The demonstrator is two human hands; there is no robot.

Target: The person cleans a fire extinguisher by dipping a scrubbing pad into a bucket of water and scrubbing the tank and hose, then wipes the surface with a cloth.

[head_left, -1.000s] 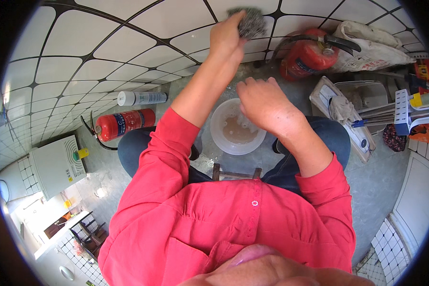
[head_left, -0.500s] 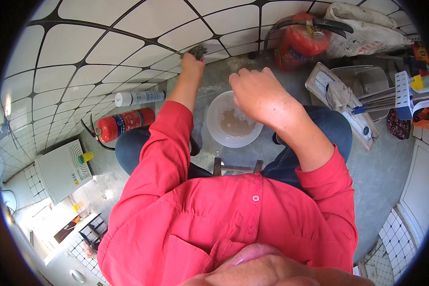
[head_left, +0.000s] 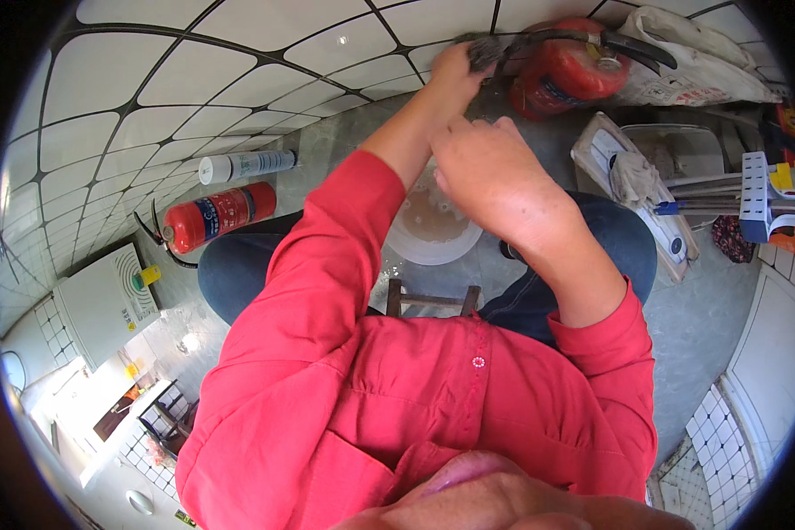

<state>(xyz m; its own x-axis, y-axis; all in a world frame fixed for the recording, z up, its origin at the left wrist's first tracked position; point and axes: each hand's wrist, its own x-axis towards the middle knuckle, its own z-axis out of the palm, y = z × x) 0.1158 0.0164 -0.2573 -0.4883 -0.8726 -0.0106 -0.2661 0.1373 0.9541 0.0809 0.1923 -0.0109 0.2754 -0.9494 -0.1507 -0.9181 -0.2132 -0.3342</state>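
Observation:
My left hand (head_left: 455, 69) is closed around a dark grey, fuzzy scouring pad (head_left: 483, 53), against the lower part of the white tiled wall (head_left: 327, 53) beside the standing fire extinguisher. Its arm reaches across the far side of a white plastic bucket (head_left: 435, 253). Cloudy brownish water and some bubbles show in the bucket, on the floor between my knees. Over the bucket's right side hangs my right hand (head_left: 495, 172), with fingers curled in beside the left forearm. What its fingers hold, if anything, is hidden from view.
A red fire extinguisher (head_left: 556, 75) stands by the wall with its black hose, next to a white sack (head_left: 689, 62). Another red extinguisher (head_left: 221, 216) and a white canister (head_left: 247, 166) lie at left. At right are a framed panel (head_left: 671, 243) and a grey cloth (head_left: 633, 179).
My left hand has swept right along the wall with the scouring pad, to beside the standing extinguisher. The right hand stays over the bucket, slightly lower. The left forearm now covers part of the bucket.

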